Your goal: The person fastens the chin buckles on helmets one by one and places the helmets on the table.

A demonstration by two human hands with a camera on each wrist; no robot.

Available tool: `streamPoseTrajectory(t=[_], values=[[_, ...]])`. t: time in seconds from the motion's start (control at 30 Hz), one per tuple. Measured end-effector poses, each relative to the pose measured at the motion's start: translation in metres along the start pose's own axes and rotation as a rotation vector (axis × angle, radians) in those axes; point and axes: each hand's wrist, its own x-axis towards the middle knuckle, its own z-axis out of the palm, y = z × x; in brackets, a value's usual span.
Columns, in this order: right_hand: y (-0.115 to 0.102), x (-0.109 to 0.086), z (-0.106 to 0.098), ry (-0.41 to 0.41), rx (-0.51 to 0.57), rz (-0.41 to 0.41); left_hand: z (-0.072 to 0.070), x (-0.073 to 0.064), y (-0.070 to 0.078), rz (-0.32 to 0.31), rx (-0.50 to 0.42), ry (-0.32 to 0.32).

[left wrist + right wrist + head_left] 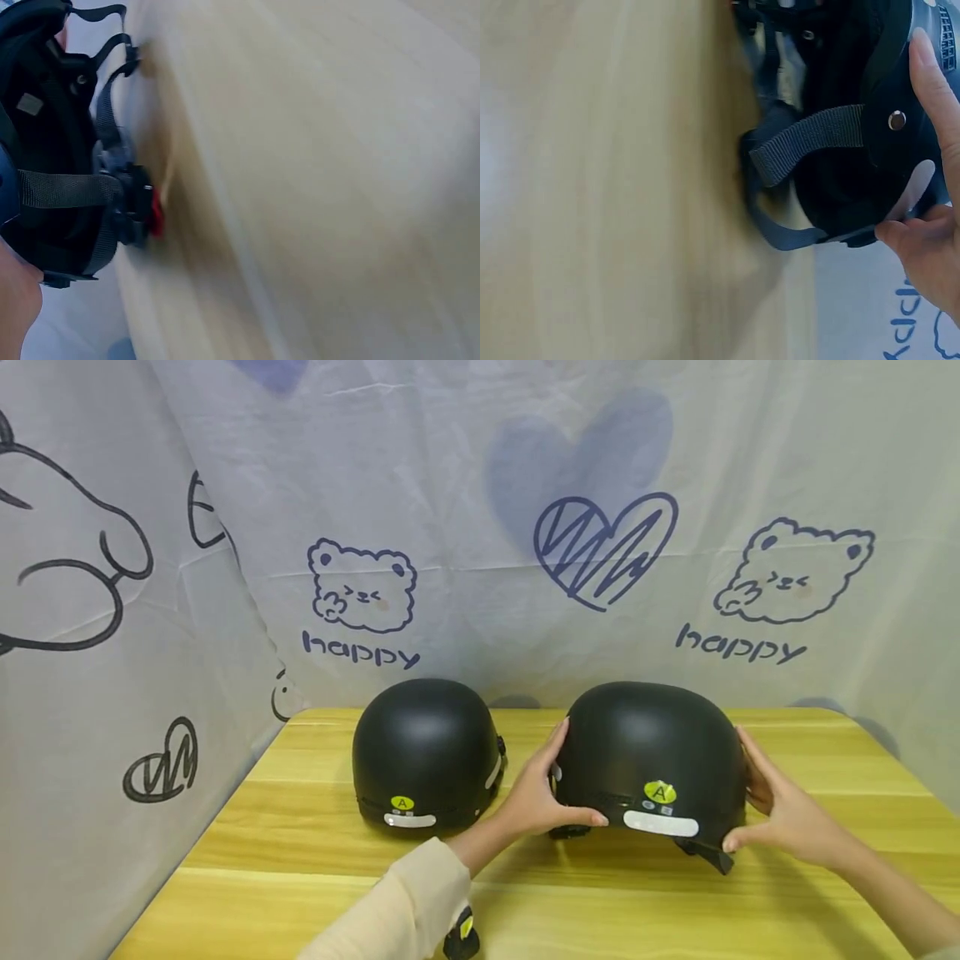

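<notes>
Both hands hold a matte black helmet (pixel 652 743) between them above the table, its lower edge tilted and raised. It bears a yellow oval "A" sticker and a white reflective strip. The left hand (pixel 546 797) grips the left side, thumb along the lower rim. On the other side, the right hand (pixel 798 818) grips with its thumb near the bottom edge. In the left wrist view the dark inside, chin straps (pixel 67 190) and a red buckle part (pixel 157 211) show. A webbing strap (pixel 810 142) hangs down in the right wrist view.
A second black helmet (pixel 427 756) with the same sticker stands on the wooden table (pixel 262 860) to the left, close to the left forearm. A printed white cloth (pixel 465 527) hangs behind the table. A small black piece (pixel 461 939) shows by the left sleeve.
</notes>
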Motion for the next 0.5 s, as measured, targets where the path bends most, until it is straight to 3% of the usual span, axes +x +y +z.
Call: streamPoseTrajectory(t=[0.5], values=[[0.010, -0.019, 0.031, 0.113, -0.061, -0.048, 0.014, -0.022, -0.017, 0.086, 0.140, -0.022]])
